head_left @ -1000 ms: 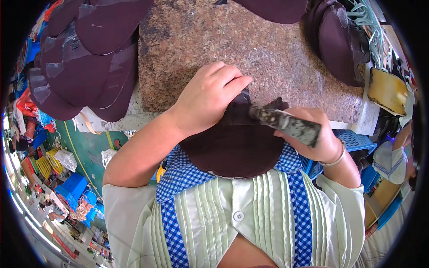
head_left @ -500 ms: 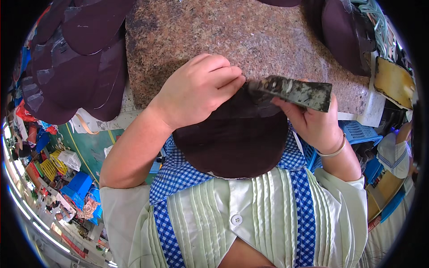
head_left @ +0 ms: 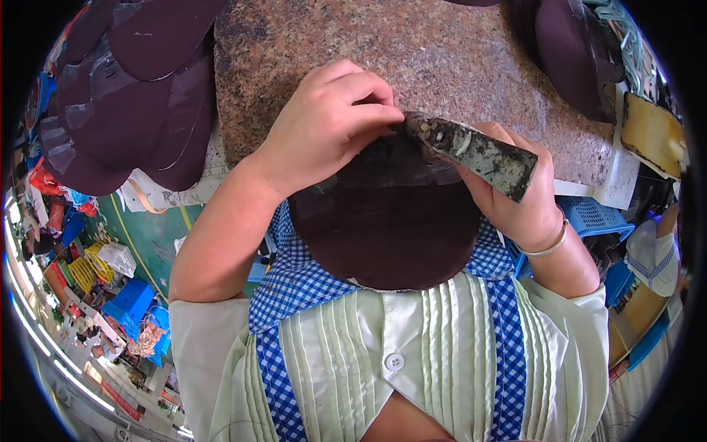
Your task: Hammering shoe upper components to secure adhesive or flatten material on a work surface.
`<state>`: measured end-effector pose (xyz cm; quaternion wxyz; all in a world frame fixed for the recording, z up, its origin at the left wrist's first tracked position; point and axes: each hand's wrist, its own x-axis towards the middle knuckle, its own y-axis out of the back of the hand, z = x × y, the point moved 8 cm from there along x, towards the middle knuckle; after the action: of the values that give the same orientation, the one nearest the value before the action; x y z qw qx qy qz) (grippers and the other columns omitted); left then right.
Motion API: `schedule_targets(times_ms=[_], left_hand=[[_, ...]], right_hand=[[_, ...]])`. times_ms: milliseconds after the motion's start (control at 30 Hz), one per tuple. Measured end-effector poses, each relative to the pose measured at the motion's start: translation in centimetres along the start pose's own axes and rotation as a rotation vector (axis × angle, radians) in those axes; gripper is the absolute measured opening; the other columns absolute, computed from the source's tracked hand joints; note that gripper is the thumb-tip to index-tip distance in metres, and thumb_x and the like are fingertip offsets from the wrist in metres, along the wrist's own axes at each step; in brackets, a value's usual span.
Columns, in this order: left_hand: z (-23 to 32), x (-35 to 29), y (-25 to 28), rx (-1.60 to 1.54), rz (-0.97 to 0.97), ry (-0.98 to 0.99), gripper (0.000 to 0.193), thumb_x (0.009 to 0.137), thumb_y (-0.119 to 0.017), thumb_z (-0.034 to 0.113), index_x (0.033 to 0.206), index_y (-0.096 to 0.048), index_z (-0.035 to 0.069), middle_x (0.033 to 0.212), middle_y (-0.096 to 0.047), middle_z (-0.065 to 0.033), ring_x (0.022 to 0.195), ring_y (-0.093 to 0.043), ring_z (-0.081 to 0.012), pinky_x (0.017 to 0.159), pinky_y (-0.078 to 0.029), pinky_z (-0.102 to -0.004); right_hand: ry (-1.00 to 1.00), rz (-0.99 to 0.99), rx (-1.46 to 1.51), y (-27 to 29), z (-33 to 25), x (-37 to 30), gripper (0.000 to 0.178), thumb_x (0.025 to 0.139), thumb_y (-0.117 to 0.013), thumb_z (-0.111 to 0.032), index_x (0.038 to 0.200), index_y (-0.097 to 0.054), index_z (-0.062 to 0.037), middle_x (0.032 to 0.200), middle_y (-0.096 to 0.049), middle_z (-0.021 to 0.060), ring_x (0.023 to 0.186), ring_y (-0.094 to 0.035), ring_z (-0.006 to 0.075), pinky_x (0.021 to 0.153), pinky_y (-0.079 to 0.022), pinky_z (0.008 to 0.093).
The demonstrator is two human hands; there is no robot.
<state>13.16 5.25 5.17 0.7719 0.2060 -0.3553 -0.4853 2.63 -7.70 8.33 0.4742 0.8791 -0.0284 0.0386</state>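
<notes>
A dark brown rounded piece (head_left: 387, 228), fabric or leather, hangs over the near edge of the speckled stone slab (head_left: 353, 37), its curved end in front of my apron. My left hand (head_left: 331, 121) is closed in a pinch at the piece's far edge, thumb and forefinger together. My right hand (head_left: 519, 191) grips a stained grey-black, wedge-shaped tool (head_left: 479, 151), whose narrow end nearly meets my left fingertips. How the right fingers wrap beneath the tool is hidden.
Overlapping brown pieces (head_left: 132, 110) pile up on the left, with more brown pieces (head_left: 571, 59) at the far right. A yellowish worn pad (head_left: 652, 136) lies right of the slab. Below it is a blue basket (head_left: 593, 217). Another person's sleeve (head_left: 652, 254) shows at the right.
The tool has tilted, its broad end swinging down toward me. My left hand has shifted slightly up, and its fingers have changed their pinch on the piece's edge.
</notes>
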Motion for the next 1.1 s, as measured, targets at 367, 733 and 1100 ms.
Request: schedule_targets(times_ms=[367, 733, 1100], left_hand=[[1.0, -0.2, 0.1, 0.098, -0.056, -0.054, 0.022, 0.072, -0.076, 0.005, 0.094, -0.071, 0.006, 0.097, -0.067, -0.0042, 0.09, -0.063, -0.0263, 0.077, -0.048, -0.0379], [-0.5, -0.3, 0.9, 0.041, -0.03, 0.077, 0.024, 0.071, -0.078, 0.007, 0.094, -0.072, 0.007, 0.096, -0.065, -0.0056, 0.091, -0.062, -0.0272, 0.079, -0.048, -0.0382], [2.4, -1.2, -0.2, 0.285, -0.023, 0.001, 0.021, 0.073, -0.075, 0.011, 0.094, -0.071, 0.009, 0.097, -0.062, -0.0028, 0.093, -0.06, -0.0223, 0.079, -0.048, -0.0366]], right_hand=[[0.084, 0.057, 0.03, 0.3, 0.0, 0.2, 0.024, 0.077, -0.073, -0.01, 0.097, -0.061, -0.006, 0.073, -0.062, 0.0122, 0.064, -0.064, 0.0332, 0.056, -0.051, 0.0412], [0.115, -0.044, -0.029, 0.1, -1.2, 2.0, 0.026, 0.084, -0.076, -0.022, 0.089, -0.056, -0.0056, 0.069, -0.061, 0.0134, 0.06, -0.063, 0.035, 0.054, -0.05, 0.0434], [0.116, -0.004, -0.01, 0.4, -0.3, 2.2, 0.028, 0.077, -0.077, -0.015, 0.09, -0.054, -0.007, 0.072, -0.06, 0.0113, 0.064, -0.064, 0.0339, 0.056, -0.051, 0.0423]])
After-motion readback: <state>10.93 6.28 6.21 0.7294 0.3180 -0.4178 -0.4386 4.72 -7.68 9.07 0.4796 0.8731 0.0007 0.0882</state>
